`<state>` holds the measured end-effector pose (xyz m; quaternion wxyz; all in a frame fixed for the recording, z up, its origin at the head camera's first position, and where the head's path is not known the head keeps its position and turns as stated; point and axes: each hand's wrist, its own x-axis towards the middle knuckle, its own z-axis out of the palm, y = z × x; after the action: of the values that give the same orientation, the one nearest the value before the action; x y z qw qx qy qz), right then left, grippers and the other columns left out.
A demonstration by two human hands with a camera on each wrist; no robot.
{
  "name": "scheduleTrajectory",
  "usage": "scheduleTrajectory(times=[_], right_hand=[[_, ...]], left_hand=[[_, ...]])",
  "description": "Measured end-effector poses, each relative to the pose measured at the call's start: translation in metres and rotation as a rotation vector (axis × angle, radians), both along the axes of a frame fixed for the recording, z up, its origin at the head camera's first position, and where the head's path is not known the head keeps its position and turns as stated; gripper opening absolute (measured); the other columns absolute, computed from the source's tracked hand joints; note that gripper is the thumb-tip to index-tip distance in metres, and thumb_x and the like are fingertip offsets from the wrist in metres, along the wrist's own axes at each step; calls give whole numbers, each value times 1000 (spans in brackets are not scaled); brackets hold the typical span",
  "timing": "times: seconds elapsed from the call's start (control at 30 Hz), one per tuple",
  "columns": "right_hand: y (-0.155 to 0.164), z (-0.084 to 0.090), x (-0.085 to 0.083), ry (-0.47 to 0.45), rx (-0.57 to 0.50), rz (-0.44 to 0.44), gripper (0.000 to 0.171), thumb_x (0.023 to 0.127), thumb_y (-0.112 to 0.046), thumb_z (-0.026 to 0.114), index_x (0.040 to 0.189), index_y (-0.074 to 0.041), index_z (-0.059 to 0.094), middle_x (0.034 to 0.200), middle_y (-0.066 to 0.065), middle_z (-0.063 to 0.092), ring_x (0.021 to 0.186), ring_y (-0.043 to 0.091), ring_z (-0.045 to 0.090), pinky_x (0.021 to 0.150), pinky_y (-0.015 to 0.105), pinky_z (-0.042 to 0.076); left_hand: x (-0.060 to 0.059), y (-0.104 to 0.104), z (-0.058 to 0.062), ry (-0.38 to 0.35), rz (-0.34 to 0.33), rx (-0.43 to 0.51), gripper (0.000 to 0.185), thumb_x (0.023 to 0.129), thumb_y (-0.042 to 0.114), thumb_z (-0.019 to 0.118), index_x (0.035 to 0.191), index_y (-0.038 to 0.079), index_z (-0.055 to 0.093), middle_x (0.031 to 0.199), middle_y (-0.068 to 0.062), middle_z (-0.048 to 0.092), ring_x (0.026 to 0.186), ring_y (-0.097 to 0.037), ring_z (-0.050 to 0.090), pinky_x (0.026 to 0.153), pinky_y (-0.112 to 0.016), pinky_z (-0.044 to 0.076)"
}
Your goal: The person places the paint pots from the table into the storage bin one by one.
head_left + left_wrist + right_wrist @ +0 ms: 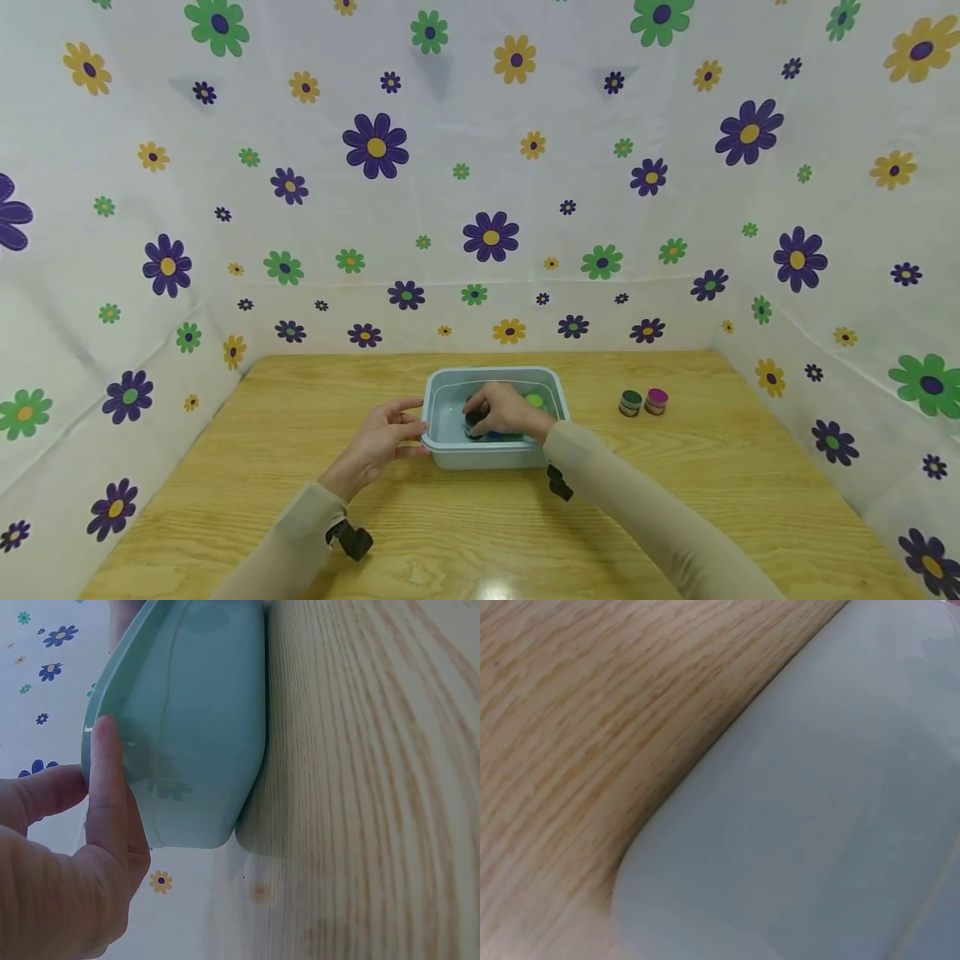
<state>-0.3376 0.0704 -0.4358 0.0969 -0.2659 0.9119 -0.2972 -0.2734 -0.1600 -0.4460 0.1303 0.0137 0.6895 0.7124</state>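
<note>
A light blue plastic tub (489, 458) sits on the wooden table, and my left hand (381, 442) pinches its left rim. In the left wrist view, the fingers of the left hand (105, 817) lie against the wall and rim of the tub (202, 712). My right hand (504, 408) reaches down inside the tub and grips a small jar with a dark lid (472, 423) near the tub floor. A lime green lid (535, 401) and something blue (495, 434) show beside and under that hand. The right wrist view has only the tub's outer wall (780, 825), with the hand hidden.
To the right of the tub stand two small jars, one with a dark green lid (631, 402) and one with a magenta lid (656, 401). A flowered white cloth (450, 208) hangs behind the table (465, 517) and along both sides.
</note>
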Motion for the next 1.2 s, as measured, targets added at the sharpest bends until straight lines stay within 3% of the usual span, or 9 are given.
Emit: scheduleTrajectory(times=[0.5, 0.8, 1.03, 1.2], right_hand=[[1, 1, 0, -6, 10, -6, 33, 77, -4, 82, 109, -7, 76, 104, 3, 74, 90, 14, 61, 84, 33, 55], [4, 5, 2, -49, -22, -21, 33, 79, -6, 81, 111, -7, 75, 108, 4, 72, 93, 16, 61, 87, 35, 56], [15, 6, 3, -49, -86, 29, 29, 80, -6, 80, 109, -8, 75, 103, 5, 72, 86, 12, 62, 78, 27, 55], [25, 14, 2, -92, -131, 71, 27, 84, -5, 75, 111, -5, 73, 104, 8, 72, 86, 12, 62, 80, 27, 56]], left_hand=[[0, 1, -1, -2, 2, 8, 54, 94, 0, 61, 145, 2, 43, 112, -19, 57, 90, -25, 67, 77, -35, 63], [0, 1, 0, -7, 5, 6, 53, 94, 0, 61, 144, 2, 43, 115, -22, 57, 92, -26, 66, 77, -35, 62], [0, 1, 0, 0, 4, 3, 53, 94, 1, 61, 144, 2, 43, 117, -24, 56, 94, -30, 67, 77, -35, 63], [1, 0, 0, -2, 7, 1, 54, 94, 1, 62, 144, 3, 43, 115, -21, 57, 94, -28, 66, 78, -36, 62]])
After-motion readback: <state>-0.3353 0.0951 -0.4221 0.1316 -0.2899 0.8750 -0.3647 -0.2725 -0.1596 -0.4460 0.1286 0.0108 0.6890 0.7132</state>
